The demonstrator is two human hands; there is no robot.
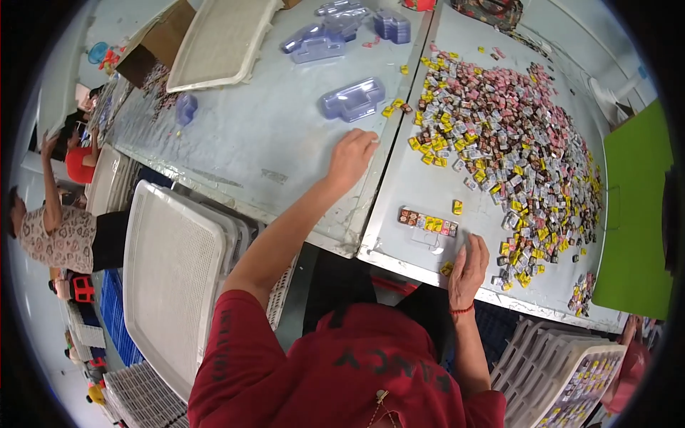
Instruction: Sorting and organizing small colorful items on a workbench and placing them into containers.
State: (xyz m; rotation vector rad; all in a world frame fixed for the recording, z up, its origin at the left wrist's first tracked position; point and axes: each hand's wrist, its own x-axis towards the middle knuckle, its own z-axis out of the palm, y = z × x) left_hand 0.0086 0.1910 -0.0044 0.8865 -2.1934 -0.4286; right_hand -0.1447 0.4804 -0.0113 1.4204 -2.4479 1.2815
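Wrapped pieces (514, 143) are spread over the white right-hand table (410, 187), a broad loose heap of yellow, brown, pink and silvery blocks reaching toward its far end. Alongside, across a dark seam, the pale left-hand table (250, 132) bears a shallow white tray (221, 43) and, smaller, a cluster of clear bluish plastic shells (325, 39); one single shell (353, 100) lies nearer the person. Just short of that shell is the left hand (351, 160), its fingers bent and drawn together; whether anything is pinched between them I cannot tell. By the near edge of the right-hand table, the right hand (471, 271) has its fingers loosely extended, with nothing visible in its grasp. Just beyond it sits a short row (428, 222) of pieces set close together, and smaller yet, one loose yellow piece (457, 207) lies by the row's far side. Gathering pieces into that row seems to be the step in hand, apparently only begun; the next move probably calls for picking out another matching piece and squaring it against the row's end.
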